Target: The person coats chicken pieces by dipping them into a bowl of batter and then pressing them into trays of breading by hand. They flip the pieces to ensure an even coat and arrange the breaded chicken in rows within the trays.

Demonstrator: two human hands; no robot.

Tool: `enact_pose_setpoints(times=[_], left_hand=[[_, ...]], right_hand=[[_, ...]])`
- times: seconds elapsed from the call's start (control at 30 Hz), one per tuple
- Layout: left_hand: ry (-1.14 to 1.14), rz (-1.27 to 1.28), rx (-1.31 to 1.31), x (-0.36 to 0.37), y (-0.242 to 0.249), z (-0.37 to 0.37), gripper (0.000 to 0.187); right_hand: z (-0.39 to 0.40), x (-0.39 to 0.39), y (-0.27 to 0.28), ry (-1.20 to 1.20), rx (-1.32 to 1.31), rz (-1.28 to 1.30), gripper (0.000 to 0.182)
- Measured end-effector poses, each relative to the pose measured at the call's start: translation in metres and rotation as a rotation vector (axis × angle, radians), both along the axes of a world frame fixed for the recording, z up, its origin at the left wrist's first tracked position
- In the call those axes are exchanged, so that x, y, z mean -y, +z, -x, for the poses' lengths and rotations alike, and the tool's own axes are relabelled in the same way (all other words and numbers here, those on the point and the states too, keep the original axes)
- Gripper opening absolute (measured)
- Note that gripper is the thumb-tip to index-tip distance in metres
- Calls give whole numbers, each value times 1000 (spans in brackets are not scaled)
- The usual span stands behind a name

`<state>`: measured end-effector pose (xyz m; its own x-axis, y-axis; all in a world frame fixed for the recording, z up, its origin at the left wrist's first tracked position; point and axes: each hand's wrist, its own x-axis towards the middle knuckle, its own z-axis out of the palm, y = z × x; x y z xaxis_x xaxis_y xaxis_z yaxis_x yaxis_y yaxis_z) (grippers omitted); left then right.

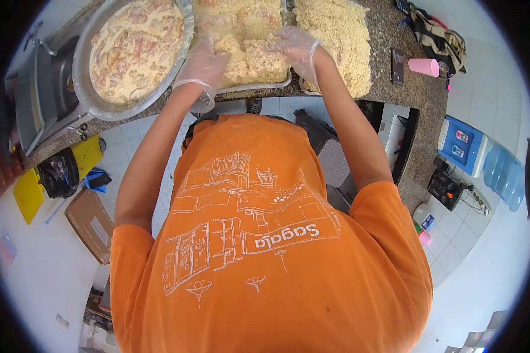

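Observation:
My left hand (204, 66), in a clear plastic glove, is at the left side of the middle tray (254, 86). Its fingers are curled against a crumb-coated piece of meat (227, 46). From the right, my gloved right hand (300, 49) grips the end of another crumb-coated piece (264, 49). Both pieces lie over pale breadcrumbs (241, 73), and more coated pieces show at the tray's far end. The gloves partly hide the fingertips. Left of my left hand stands a large round metal pan (188, 29) of pale pink meat pieces in creamy batter (132, 50).
A second tray heaped with crumbs (335, 47) stands on the right of the granite counter (383, 97). Farther right are a phone (397, 66), a pink cup (424, 66) and a patterned cloth bag (439, 38). A sink (59, 76) lies left of the pan. A blue-topped water dispenser (459, 144) stands at right.

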<state>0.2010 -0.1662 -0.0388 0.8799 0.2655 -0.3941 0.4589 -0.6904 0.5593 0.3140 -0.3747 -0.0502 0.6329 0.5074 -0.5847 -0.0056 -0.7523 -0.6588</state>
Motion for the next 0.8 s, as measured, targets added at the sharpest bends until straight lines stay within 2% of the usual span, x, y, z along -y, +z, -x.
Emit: enact_pose_setpoints(times=[0.07,0.1,0.13,0.17,0.2,0.23,0.27,0.3,0.37,0.43,0.5,0.57,0.7,0.77,0.8], left_hand=[[28,2,2,-10,-16,9,44],[-69,-75,187,-18,-45,22,43],[-164,-157,378,-23,-65,28,43],[-167,-154,382,-23,-70,32,43],[-190,-197,187,-23,-71,40,40],[-210,-240,-8,-23,-76,46,37],[-208,-240,-5,-18,-89,49,37],[-242,-307,-20,-10,-108,54,32],[-277,-373,-30,-2,-112,48,27],[-349,-355,0,-2,-100,39,21],[-310,-340,-8,-2,-108,38,21],[-263,-324,-4,-1,-108,32,21],[-299,-276,-65,-5,-93,24,22],[-289,-243,-70,-10,-90,23,23],[-267,-203,-56,-15,-93,23,23]], right_hand=[[1,2,-22,545,499,302,55],[7,4,-29,543,497,306,55],[11,4,-35,404,460,311,52],[16,6,-42,264,421,317,49],[22,9,-50,262,422,321,49],[29,13,-60,529,592,491,38],[35,15,-70,799,758,658,27],[43,11,-90,797,757,662,27],[55,0,-124,564,673,549,27],[56,-5,-117,499,698,516,22],[60,-10,-120,427,725,481,18],[59,-12,-139,166,722,399,16],[45,-11,-140,144,632,380,23],[31,-13,-132,129,484,464,22],[27,-14,-114,130,491,460,22]])
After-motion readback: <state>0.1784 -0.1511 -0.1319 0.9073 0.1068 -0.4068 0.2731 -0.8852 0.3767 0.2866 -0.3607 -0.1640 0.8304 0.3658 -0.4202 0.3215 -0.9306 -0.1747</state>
